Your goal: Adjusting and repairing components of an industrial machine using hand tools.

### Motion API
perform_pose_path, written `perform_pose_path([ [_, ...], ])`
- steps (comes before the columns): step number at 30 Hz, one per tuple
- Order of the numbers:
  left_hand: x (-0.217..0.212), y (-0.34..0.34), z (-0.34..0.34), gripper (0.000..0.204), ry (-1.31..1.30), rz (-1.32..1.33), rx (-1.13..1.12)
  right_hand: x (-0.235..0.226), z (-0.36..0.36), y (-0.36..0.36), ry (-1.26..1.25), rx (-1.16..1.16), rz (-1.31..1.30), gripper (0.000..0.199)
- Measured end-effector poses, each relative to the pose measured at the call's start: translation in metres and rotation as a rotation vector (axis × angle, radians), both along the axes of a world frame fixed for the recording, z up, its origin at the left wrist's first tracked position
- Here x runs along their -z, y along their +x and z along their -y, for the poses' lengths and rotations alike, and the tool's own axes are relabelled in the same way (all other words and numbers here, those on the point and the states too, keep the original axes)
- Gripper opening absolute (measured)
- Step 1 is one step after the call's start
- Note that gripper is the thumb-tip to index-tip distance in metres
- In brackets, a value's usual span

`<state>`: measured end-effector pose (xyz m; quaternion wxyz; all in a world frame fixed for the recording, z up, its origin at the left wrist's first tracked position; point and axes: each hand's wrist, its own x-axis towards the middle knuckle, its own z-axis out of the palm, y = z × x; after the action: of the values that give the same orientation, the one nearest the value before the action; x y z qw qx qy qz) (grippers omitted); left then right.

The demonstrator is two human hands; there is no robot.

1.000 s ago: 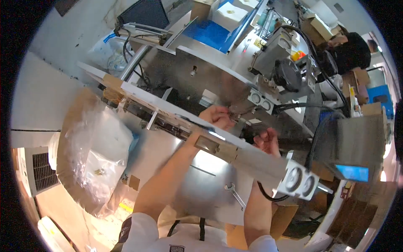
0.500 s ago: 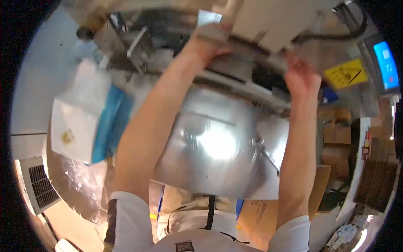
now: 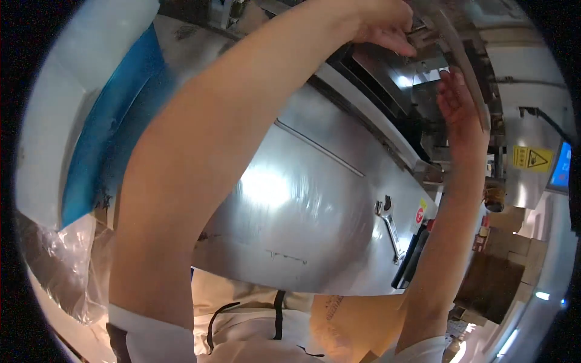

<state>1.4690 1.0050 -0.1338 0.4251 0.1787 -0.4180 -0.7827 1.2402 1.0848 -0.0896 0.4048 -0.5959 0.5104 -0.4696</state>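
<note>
My left hand reaches over the machine at the top, its fingers stretched out and apart, holding nothing that I can make out. Lower and to the right, my right hand is raised with open fingers beside the curved edge of a clear panel. Whether the hand touches that panel, I cannot tell. Between and below the hands lies a dark slot with shiny metal plates. An open-ended wrench rests on the steel worktop, next to my right forearm.
At the left stands a white and blue package, with clear plastic film below it. A thin metal rod crosses the worktop. Right of the hands are a yellow warning label and a lit blue screen. Cardboard boxes stand beyond.
The view has swung to the right and come closer to the worktop. My hands, blurred and farther apart at the machine before, are now nearer each other beside the clear panel.
</note>
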Motion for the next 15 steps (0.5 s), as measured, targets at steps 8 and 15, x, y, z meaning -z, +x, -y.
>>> perform_pose_path([
  [8,-0.024,-0.027,0.026,0.033,0.238,0.426,-0.222,0.002,0.014,0.063,0.02,0.127,-0.307,0.032],
  [15,-0.032,0.008,-0.002,0.025,0.175,0.322,-0.188,0.005,0.017,0.066,-0.026,0.224,-0.46,0.026],
])
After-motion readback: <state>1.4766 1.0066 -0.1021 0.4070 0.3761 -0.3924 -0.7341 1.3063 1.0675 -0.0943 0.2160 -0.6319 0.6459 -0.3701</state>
